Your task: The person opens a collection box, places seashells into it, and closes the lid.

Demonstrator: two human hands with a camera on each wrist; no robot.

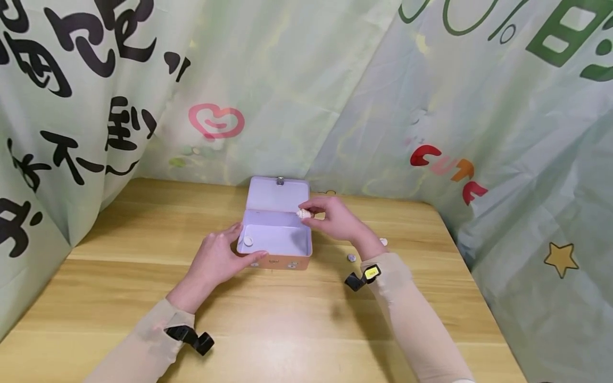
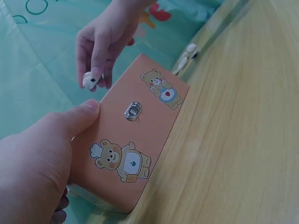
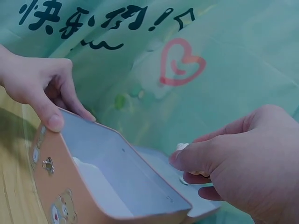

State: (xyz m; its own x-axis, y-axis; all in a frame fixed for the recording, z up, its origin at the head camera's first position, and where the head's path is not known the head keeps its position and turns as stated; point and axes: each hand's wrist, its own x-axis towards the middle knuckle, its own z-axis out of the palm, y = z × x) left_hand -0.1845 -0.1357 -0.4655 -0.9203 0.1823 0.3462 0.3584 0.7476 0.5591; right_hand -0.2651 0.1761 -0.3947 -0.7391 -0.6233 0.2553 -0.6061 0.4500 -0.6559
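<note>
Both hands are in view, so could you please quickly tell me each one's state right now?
Left hand: closed, gripping the box at its edge.
Right hand: closed, pinching a small whitish piece.

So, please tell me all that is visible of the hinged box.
The hinged box looks metal: orange outside with bear pictures and a silvery catch, pale lilac inside. It stands on the wooden table, lid open at the back, a small white piece inside at left. The left hand grips its left side.

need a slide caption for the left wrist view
The left hand grips an orange bear-print box; the right hand pinches a small white piece.
</note>
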